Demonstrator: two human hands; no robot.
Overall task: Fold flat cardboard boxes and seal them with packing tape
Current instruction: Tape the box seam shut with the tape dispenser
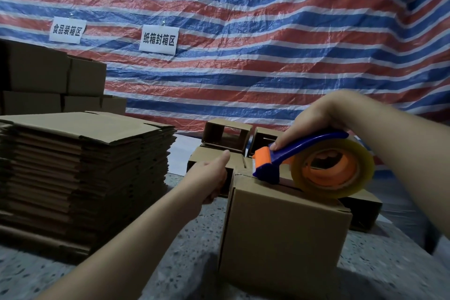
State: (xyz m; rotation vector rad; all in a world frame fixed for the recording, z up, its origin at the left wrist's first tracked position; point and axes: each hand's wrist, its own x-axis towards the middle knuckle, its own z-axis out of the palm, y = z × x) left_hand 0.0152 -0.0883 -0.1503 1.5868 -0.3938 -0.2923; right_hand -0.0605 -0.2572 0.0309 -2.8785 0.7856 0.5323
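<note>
A folded brown cardboard box [282, 231] stands on the speckled floor [190, 234] in front of me. My right hand [316, 120] grips a blue and orange tape dispenser [275, 161] loaded with a clear tape roll [333, 168]. Its cutter end lies on the far left part of the box top, over the flap seam. My left hand [209, 175] holds the box's far left corner, thumb pointing up; its fingers are hidden behind the box.
A tall stack of flat cardboard blanks [82, 170] sits at the left, with assembled boxes [53, 80] piled behind it. Several open folded boxes [226, 134] lie beyond the one in hand. A striped tarp [243, 44] with two paper signs forms the back wall.
</note>
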